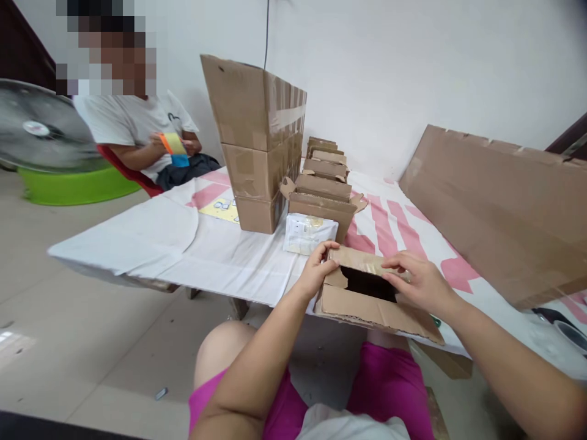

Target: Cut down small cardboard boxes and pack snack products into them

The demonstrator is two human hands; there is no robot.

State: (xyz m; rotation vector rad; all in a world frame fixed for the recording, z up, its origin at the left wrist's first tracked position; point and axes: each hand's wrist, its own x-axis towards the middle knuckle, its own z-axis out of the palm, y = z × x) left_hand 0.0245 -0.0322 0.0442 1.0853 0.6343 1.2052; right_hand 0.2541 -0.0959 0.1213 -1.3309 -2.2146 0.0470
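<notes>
In front of my lap a cardboard box (367,304) lies at the table's near edge, its top partly open with a dark gap between the flaps. My left hand (320,269) grips its left end, thumb on top of the far flap (360,259) and fingers behind it. At the right end my right hand (415,281) pinches that flap's edge, thumb and fingers bent over the opening. The near flap (371,307) leans out toward me. What is inside the box is too dark to see. Just behind it rests a white plastic packet (310,233).
Stacked closed boxes (245,171) rise at centre-left. A row of open-flapped boxes (323,208) runs toward the wall. A large cardboard sheet (495,208) leans at right, near a tape roll (571,335). Another person (132,128) sits at left holding colourful paper, beside a fan (39,128).
</notes>
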